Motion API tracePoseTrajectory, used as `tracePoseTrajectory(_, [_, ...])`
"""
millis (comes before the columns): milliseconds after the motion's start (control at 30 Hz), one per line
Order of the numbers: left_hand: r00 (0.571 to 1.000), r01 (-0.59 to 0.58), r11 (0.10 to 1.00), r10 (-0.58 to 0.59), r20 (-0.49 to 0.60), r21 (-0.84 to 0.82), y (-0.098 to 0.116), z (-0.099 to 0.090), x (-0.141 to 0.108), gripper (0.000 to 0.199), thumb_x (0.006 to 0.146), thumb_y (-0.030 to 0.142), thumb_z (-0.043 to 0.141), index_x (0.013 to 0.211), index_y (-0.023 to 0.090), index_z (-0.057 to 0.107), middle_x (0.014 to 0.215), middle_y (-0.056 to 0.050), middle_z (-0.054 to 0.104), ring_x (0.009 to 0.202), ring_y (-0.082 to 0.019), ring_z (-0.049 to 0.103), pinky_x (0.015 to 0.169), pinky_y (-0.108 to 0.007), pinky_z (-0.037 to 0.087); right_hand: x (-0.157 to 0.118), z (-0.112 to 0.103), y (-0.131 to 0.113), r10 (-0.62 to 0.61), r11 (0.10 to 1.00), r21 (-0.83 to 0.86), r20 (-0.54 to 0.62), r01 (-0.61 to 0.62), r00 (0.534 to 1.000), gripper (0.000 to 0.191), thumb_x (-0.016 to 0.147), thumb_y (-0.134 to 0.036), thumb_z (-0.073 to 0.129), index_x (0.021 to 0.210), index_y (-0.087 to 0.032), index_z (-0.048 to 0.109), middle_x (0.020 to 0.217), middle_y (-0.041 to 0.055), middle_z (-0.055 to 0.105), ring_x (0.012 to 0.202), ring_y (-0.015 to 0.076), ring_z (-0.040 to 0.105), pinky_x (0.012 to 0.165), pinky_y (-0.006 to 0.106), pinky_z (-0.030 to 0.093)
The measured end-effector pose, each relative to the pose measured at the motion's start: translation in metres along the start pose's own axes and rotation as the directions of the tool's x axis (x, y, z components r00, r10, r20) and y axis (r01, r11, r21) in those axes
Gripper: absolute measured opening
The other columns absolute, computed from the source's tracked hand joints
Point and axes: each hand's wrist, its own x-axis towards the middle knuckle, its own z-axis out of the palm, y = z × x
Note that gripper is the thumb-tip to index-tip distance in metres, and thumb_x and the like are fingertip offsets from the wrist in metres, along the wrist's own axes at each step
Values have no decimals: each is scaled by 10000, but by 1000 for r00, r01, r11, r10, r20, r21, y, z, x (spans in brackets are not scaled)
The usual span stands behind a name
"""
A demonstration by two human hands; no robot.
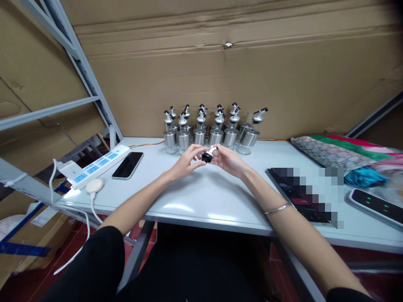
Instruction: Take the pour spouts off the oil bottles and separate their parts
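holding the pourer top point(208, 157) mid-frame, my left hand point(189, 161) and right hand point(228, 160) are curling fingers nearly closed around it, apparently steadying it near the bottles point(215, 137), upper centre.

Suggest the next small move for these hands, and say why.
Probably carry the pourer toward the back-right bottle, since the left hand and right hand have it between them and that bottle's neck looks bare, unlike its neighbours'.

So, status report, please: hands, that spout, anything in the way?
Right hand holding pour spout. Left hand at its black end. Bottles standing just beyond.
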Motion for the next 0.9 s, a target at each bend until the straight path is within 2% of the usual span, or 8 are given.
tracePoseTrajectory(200, [996,-74,988,67,54,136,-1,2,-2,466,920,336,426,1370,242,351,1249,-113,462,1044,-186,517,847,-302,462,-2,7,-1,53,996,74,-5,-53,999,249,959,-299,336,902,-186,550,857,80,722,872,181,687,910,408,487])
tracePoseTrajectory(333, [992,-75,936,36,120,344,2,2,-3,486,932,313,387,1393,188,299,1313,-147,447,1172,-235,466,925,-361,397,-3,7,-2,124,989,80,-7,-123,992,336,973,-268,263,911,-157,574,837,96,724,816,179,697,925,415,484])
tracePoseTrajectory(467, [991,-65,874,0,134,482,3,2,-4,462,940,314,366,1381,181,320,1315,-140,475,1200,-240,439,960,-368,324,-3,7,-2,148,984,99,8,-148,989,335,974,-266,258,896,-166,569,839,82,726,782,177,702,940,436,473])
tracePoseTrajectory(667, [996,-5,859,-43,81,513,3,3,-4,381,948,321,352,1304,194,399,1293,-108,506,1146,-224,448,950,-360,251,-3,9,-2,133,981,139,28,-136,991,294,964,-242,291,867,-175,561,845,75,728,827,174,697,982,438,433])
tracePoseTrajectory(767, [993,44,857,-94,73,513,3,2,-3,348,953,308,335,1271,194,422,1285,-99,515,1111,-219,455,932,-362,233,-2,9,0,123,980,155,38,-127,992,258,954,-238,322,865,-183,557,842,58,725,843,168,693,1001,436,415])
tracePoseTrajectory(900, [992,62,855,-108,60,514,3,0,-2,330,953,308,346,1246,194,445,1257,-88,537,1072,-217,461,895,-359,227,-1,9,2,114,979,164,44,-120,992,190,928,-238,392,860,-189,563,839,40,718,854,163,685,1012,426,405])
